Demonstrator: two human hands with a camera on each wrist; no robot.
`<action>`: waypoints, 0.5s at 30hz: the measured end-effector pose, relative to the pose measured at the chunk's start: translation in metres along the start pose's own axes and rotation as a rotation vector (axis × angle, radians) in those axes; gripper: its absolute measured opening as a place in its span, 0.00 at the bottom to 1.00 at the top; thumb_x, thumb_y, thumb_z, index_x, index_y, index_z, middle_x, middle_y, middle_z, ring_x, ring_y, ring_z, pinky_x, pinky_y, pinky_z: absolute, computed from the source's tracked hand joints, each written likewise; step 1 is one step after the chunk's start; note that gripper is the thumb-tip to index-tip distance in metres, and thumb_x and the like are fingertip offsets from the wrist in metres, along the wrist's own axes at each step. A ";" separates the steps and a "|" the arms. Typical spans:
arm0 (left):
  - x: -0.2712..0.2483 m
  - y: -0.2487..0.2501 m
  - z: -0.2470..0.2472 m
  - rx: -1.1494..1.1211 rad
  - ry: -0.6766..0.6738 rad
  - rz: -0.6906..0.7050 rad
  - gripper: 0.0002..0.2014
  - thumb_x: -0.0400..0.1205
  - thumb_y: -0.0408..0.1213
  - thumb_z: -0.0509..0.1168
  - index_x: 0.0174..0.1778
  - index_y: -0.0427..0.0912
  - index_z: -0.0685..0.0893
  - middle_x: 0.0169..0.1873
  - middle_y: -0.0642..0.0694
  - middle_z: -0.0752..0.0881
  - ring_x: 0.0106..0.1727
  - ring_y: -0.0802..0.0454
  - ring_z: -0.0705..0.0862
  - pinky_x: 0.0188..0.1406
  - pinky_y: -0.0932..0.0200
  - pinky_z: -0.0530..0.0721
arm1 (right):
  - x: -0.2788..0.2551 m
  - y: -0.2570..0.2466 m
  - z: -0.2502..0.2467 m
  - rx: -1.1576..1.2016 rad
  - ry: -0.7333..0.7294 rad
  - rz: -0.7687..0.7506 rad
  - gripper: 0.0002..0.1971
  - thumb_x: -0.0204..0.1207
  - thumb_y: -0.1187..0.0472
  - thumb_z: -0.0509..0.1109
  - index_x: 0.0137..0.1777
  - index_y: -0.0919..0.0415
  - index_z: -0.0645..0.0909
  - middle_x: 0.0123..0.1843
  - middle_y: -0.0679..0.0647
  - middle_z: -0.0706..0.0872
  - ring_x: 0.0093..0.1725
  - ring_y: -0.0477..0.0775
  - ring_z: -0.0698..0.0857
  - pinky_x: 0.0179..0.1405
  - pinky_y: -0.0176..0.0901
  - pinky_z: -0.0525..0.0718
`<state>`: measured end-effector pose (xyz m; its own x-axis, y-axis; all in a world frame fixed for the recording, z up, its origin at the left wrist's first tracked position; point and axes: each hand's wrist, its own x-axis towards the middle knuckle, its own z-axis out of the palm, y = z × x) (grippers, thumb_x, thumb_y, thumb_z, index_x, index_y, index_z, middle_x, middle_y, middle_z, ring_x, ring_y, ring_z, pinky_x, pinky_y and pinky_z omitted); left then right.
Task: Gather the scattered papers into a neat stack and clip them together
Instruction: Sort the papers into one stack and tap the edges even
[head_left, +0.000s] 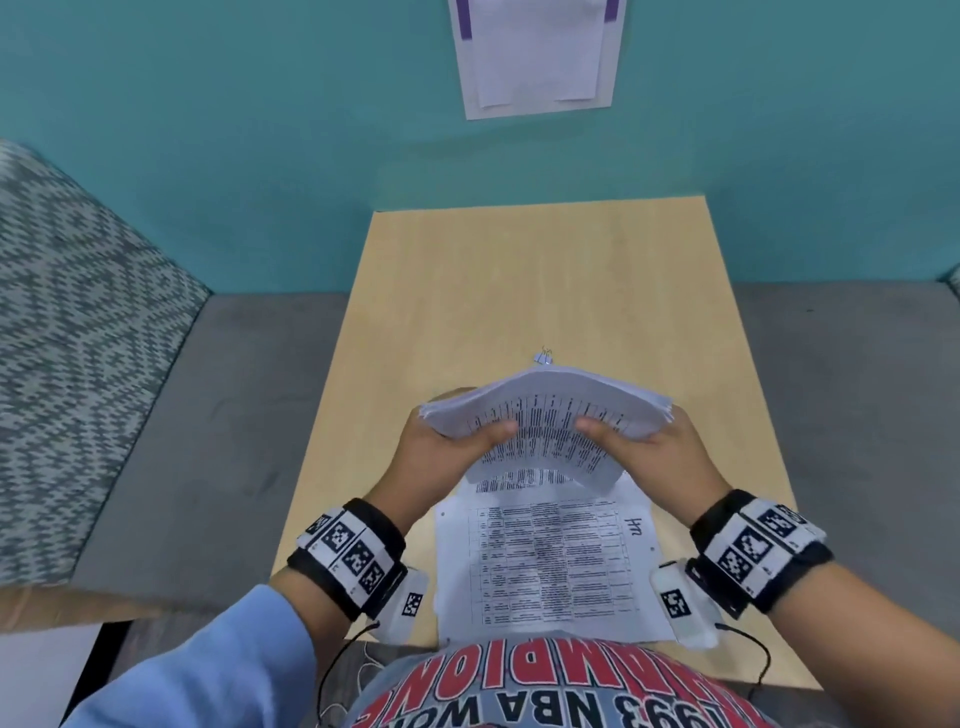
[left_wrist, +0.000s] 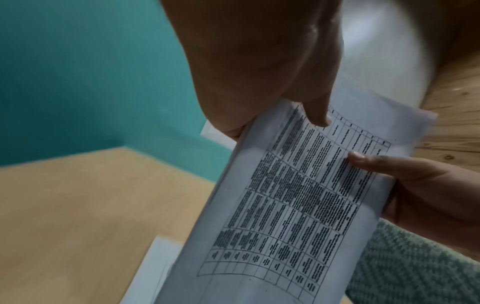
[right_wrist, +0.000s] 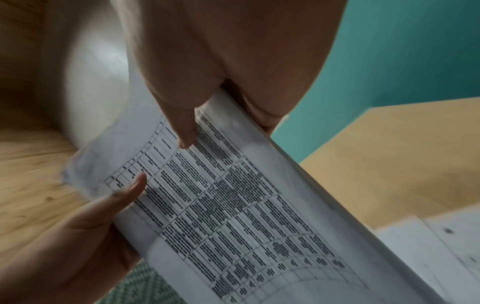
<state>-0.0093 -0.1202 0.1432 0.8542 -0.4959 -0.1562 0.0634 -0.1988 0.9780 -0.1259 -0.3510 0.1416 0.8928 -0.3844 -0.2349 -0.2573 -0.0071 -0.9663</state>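
Binder clip (head_left: 543, 358) on table (head_left: 467, 291) beyond held stack (head_left: 550, 415)

Not much legible here. The shirt (head_left: 561, 691) at the near edge has red and white lettering, upside down to the camera: "AMPION" on top and "993 NBA WOR" under it, cut off both sides. The sheet on the table (head_left: 545, 566) has a handwritten mark in its right margin, maybe "44". The printed tables are too blurry to read.
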 end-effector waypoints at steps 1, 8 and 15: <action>-0.003 -0.007 0.002 0.003 -0.026 -0.042 0.18 0.80 0.30 0.82 0.61 0.54 0.94 0.53 0.58 0.98 0.57 0.60 0.95 0.60 0.60 0.92 | 0.002 0.010 0.003 -0.034 -0.016 0.015 0.11 0.74 0.53 0.84 0.55 0.44 0.91 0.48 0.53 0.97 0.52 0.59 0.94 0.58 0.40 0.91; -0.002 -0.057 -0.004 0.202 -0.001 -0.167 0.20 0.76 0.66 0.79 0.51 0.54 0.91 0.48 0.37 0.93 0.46 0.43 0.90 0.56 0.41 0.90 | 0.024 0.046 0.020 -0.141 0.046 0.118 0.28 0.70 0.41 0.83 0.55 0.68 0.90 0.47 0.62 0.96 0.48 0.63 0.94 0.57 0.63 0.92; 0.017 -0.025 -0.103 0.281 0.241 -0.037 0.07 0.84 0.43 0.80 0.43 0.57 0.89 0.45 0.45 0.94 0.45 0.49 0.89 0.49 0.50 0.87 | 0.045 0.086 0.051 -0.973 -0.311 -0.039 0.34 0.83 0.47 0.73 0.85 0.56 0.69 0.83 0.55 0.76 0.79 0.58 0.79 0.77 0.53 0.77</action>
<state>0.0570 -0.0369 0.1300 0.9530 -0.2779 -0.1208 -0.0195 -0.4539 0.8908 -0.0888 -0.3223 0.0424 0.9279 -0.1119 -0.3557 -0.2907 -0.8147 -0.5018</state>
